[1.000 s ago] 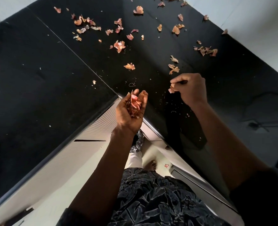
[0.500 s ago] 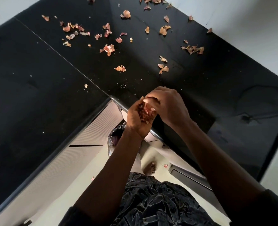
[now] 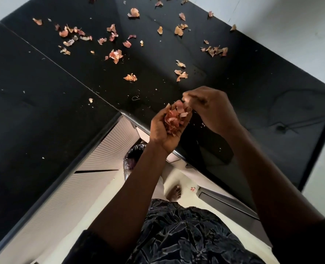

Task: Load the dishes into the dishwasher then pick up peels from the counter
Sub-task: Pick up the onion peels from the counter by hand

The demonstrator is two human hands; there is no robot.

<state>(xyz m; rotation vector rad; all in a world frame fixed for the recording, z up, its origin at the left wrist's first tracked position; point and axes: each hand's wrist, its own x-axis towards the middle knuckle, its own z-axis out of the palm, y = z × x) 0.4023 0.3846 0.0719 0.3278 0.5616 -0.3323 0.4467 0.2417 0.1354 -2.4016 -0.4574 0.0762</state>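
Observation:
My left hand (image 3: 161,134) is cupped palm-up over the inner corner of the black counter (image 3: 43,92) and holds a heap of pink-orange onion peels (image 3: 174,117). Just right of the heap, my right hand (image 3: 213,109) has its bunched fingertips at the heap's top. It is blurred, so I cannot tell whether it pinches a peel. Loose peels lie on the counter beyond my hands: one curl (image 3: 130,77) to the left, a pair (image 3: 181,75) straight ahead, a clump (image 3: 116,55) farther back, and a cluster (image 3: 216,50) at the far right.
Several more peels are strewn along the counter's far side up to the white wall (image 3: 291,25). Below the corner stands a bin lined with a plastic bag (image 3: 133,157), between ribbed white cabinet fronts (image 3: 104,151). One peel (image 3: 192,189) lies on the floor by my foot (image 3: 174,193).
My right hand left the counter with a peel and came over to the cupped left hand. It has since drawn slightly up and right of the heap. The left hand stayed at the corner.

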